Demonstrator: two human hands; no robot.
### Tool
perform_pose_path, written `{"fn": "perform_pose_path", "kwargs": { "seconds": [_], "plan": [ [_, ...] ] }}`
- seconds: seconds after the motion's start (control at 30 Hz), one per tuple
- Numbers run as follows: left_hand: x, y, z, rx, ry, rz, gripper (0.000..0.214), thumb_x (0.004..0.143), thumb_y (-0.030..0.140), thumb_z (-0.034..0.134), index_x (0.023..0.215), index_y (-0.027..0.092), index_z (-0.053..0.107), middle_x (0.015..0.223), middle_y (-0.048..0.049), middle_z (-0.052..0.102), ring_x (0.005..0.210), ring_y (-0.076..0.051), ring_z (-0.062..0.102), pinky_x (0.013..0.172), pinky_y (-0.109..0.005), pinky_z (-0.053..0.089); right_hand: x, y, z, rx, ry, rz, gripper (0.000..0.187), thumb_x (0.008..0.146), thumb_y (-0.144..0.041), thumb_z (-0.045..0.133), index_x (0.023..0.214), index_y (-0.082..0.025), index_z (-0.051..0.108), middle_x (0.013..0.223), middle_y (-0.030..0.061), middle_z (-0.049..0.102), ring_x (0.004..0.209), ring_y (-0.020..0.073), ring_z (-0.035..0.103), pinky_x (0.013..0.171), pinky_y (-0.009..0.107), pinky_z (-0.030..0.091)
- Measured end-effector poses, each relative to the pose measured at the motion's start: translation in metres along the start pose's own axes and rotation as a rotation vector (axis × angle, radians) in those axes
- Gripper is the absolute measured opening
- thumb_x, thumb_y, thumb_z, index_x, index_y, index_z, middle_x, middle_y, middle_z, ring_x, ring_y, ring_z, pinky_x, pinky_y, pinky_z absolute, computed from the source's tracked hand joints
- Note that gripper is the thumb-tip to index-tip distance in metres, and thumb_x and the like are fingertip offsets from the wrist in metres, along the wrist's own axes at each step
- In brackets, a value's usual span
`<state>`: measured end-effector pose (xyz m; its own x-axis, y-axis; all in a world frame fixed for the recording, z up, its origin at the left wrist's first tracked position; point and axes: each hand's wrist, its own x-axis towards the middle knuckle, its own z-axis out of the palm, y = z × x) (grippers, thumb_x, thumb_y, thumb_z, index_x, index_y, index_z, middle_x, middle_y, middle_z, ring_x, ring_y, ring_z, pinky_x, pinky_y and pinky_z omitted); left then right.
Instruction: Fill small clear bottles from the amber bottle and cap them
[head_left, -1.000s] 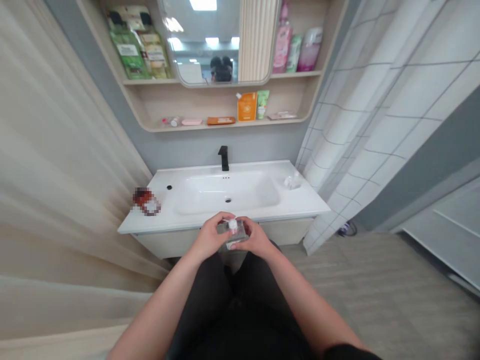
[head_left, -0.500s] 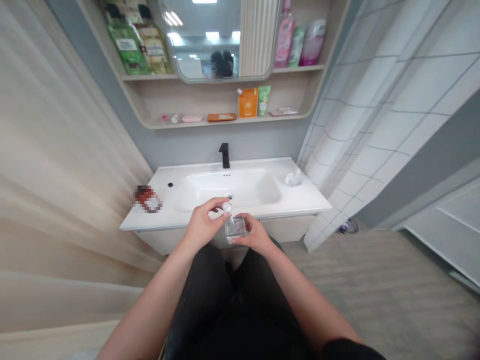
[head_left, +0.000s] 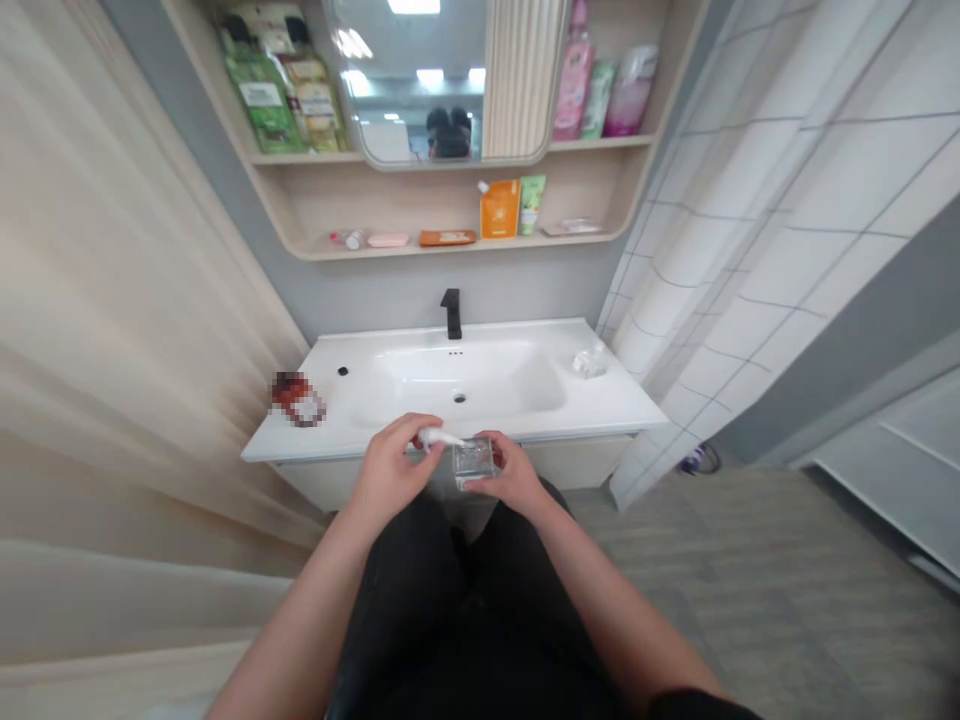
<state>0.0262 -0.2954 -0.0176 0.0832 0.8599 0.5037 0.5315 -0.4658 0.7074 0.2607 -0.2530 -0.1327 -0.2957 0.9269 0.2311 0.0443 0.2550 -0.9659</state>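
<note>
Pinched in the fingers of my left hand (head_left: 399,460) is a small white piece that looks like a pump head (head_left: 435,437). It lies tilted, its thin end pointing right to the near rim of a clear, square-sided container (head_left: 473,457). Whether that end touches the container I cannot tell. My right hand (head_left: 514,478) grips the container from its right side, fingers behind and thumb in front. Both hands are over the front edge of the washbasin (head_left: 352,400), above my lap. The container's contents are too small to make out.
A black faucet (head_left: 452,313) stands behind the basin. On the counter are a brown bottle (head_left: 298,400), blurred out, at left, a small black round piece (head_left: 343,371), and a crumpled clear item (head_left: 590,361) at right. Shelves with toiletries surround a mirror (head_left: 420,90) above.
My left hand has moved left and slightly down, tilting the white pump head from upright over the container to nearly level. The right hand and container have stayed about where they were.
</note>
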Motion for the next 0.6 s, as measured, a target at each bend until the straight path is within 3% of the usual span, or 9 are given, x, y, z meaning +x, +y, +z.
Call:
{"fn": "perform_pose_path", "kwargs": {
  "seconds": [0.1, 0.2, 0.3, 0.4, 0.5, 0.6],
  "plan": [
    [-0.004, -0.023, -0.007, -0.155, 0.085, -0.11, 0.019, 0.09, 0.035, 0.075, 0.104, 0.023, 0.073, 0.108, -0.0062, 0.077, 0.097, -0.022, 0.071, 0.087, -0.035, 0.055, 0.001, 0.0, 0.0, 0.028, 0.008, 0.014, 0.084, 0.057, -0.046, 0.104, 0.128, -0.026, 0.064, 0.118, 0.0048, 0.075, 0.104, 0.0263, 0.074, 0.098, 0.041, 0.059],
    [-0.01, -0.069, -0.024, -0.249, 0.231, -0.299, 0.028, 0.084, 0.041, 0.078, 0.101, 0.022, 0.066, 0.104, -0.0059, 0.076, 0.091, -0.022, 0.07, 0.081, -0.033, 0.055, 0.002, 0.004, -0.001, 0.059, 0.012, 0.049, 0.086, 0.057, -0.045, 0.104, 0.129, -0.026, 0.062, 0.117, 0.005, 0.075, 0.101, 0.026, 0.075, 0.097, 0.042, 0.06],
    [-0.019, -0.125, -0.052, 0.026, 0.355, -0.502, 0.032, 0.083, 0.046, 0.076, 0.103, 0.023, 0.065, 0.08, 0.0007, 0.066, 0.073, -0.021, 0.062, 0.074, -0.033, 0.051, 0.003, 0.011, -0.005, 0.07, 0.015, 0.076, 0.088, 0.055, -0.044, 0.105, 0.129, -0.026, 0.061, 0.115, 0.0053, 0.075, 0.101, 0.0269, 0.075, 0.097, 0.044, 0.061],
    [-0.027, -0.174, -0.079, 0.415, 0.462, -0.467, 0.029, 0.084, 0.042, 0.07, 0.104, 0.022, 0.065, 0.089, -0.0026, 0.065, 0.083, -0.024, 0.063, 0.085, -0.038, 0.053, 0.007, 0.018, -0.008, 0.07, 0.028, 0.096, 0.088, 0.054, -0.044, 0.105, 0.128, -0.026, 0.061, 0.114, 0.0054, 0.075, 0.102, 0.0272, 0.075, 0.099, 0.045, 0.061],
    [-0.028, -0.205, -0.091, 0.63, 0.488, -0.422, 0.021, 0.082, 0.035, 0.066, 0.097, 0.021, 0.064, 0.101, -0.0079, 0.065, 0.094, -0.027, 0.063, 0.096, -0.042, 0.052, 0.013, 0.023, -0.01, 0.08, 0.05, 0.11, 0.088, 0.054, -0.046, 0.105, 0.127, -0.027, 0.061, 0.114, 0.0055, 0.075, 0.1, 0.0266, 0.075, 0.099, 0.046, 0.061],
    [-0.023, -0.221, -0.089, 0.674, 0.495, -0.468, 0.018, 0.082, 0.034, 0.066, 0.095, 0.02, 0.064, 0.1, -0.0089, 0.064, 0.095, -0.028, 0.062, 0.097, -0.043, 0.051, 0.019, 0.024, -0.01, 0.112, 0.055, 0.114, 0.089, 0.054, -0.047, 0.105, 0.127, -0.027, 0.06, 0.113, 0.0053, 0.075, 0.101, 0.0265, 0.075, 0.099, 0.045, 0.061]
  ]
}}
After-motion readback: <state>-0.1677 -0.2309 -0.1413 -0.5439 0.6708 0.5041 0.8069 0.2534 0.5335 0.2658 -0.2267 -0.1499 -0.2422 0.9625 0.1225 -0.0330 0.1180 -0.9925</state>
